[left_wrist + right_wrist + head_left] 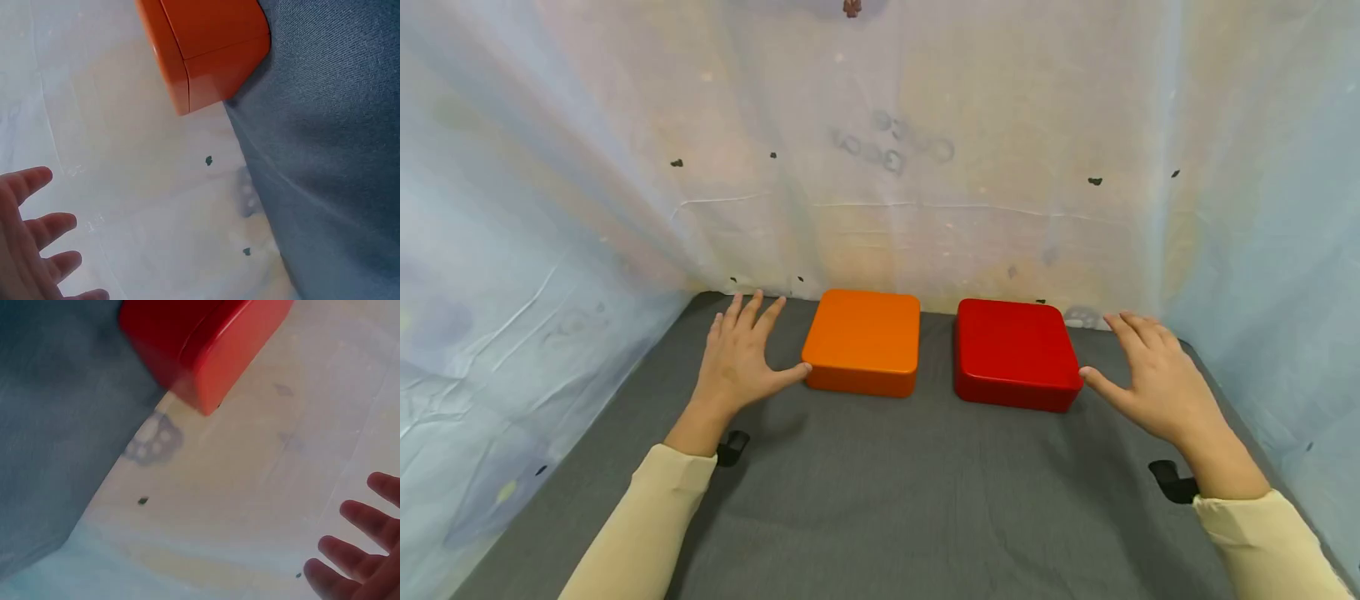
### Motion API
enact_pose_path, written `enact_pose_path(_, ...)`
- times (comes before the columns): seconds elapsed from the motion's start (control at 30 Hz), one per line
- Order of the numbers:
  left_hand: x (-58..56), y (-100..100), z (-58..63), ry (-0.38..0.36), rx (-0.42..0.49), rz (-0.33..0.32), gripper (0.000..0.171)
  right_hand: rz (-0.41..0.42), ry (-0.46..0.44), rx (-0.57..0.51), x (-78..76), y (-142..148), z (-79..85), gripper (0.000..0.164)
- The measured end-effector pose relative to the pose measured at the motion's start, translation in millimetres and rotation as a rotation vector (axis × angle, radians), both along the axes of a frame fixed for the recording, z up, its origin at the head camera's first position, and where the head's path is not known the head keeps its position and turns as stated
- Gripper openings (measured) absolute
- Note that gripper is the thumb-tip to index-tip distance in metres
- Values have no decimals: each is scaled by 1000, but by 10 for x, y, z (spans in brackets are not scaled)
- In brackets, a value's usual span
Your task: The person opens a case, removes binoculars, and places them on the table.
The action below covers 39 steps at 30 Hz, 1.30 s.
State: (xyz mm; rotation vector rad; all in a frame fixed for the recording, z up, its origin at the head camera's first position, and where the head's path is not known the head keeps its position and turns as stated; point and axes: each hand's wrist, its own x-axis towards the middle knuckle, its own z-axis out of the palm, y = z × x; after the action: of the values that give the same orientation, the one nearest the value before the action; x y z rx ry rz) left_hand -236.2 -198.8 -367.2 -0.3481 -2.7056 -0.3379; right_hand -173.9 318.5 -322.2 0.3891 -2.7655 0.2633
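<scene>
An orange rounded-square box (pixel 863 333) sits toward the back of the grey cloth-covered table, its seam showing in the left wrist view. Beside it, to the right, sits a similar red box (pixel 1017 346). My left hand (pixel 737 358) is spread to the left of the orange box, the thumb tip right at its front left corner in the head view. On the other side my right hand (pixel 1153 379) is spread to the right of the red box, its thumb tip overlapping that box's edge. Neither hand holds anything.
The table (pixel 880 492) is covered in grey cloth. Pale patterned curtains (pixel 970 108) hang close behind it and along both sides. A dark band (pixel 732 447) is on the left wrist, another (pixel 1174 482) on the right.
</scene>
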Motion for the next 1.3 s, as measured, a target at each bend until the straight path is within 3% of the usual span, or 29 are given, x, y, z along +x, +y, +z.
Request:
enact_pose_path(0.2, -8, 0, -33, 27, 49, -19, 98, 44, 5, -89, -31, -159, -8, 73)
enact_pose_path(0.4, -19, -5, -157, 55, 115, -51, 94, 89, 31, -225, -104, -413, -80, 65)
enact_pose_path(0.5, -25, 14, -217, 11, 174, -58, 91, 102, 24, -300, -143, -568, -142, 61)
enact_pose_path(0.67, -40, 60, -295, -131, 298, -60, 92, 129, 6, -404, -204, -817, -240, 58)
enact_pose_path(0.83, -72, 70, -354, -240, 363, -42, 95, 186, -47, -532, -250, -1066, -336, 62)
enact_pose_path(1.03, -106, 51, -408, -298, 445, -47, 92, 233, -108, -611, -298, -1345, -437, 66)
enact_pose_path(1.3, -123, 36, -472, -340, 534, -46, 89, 236, -217, -694, -340, -1698, -570, 68)
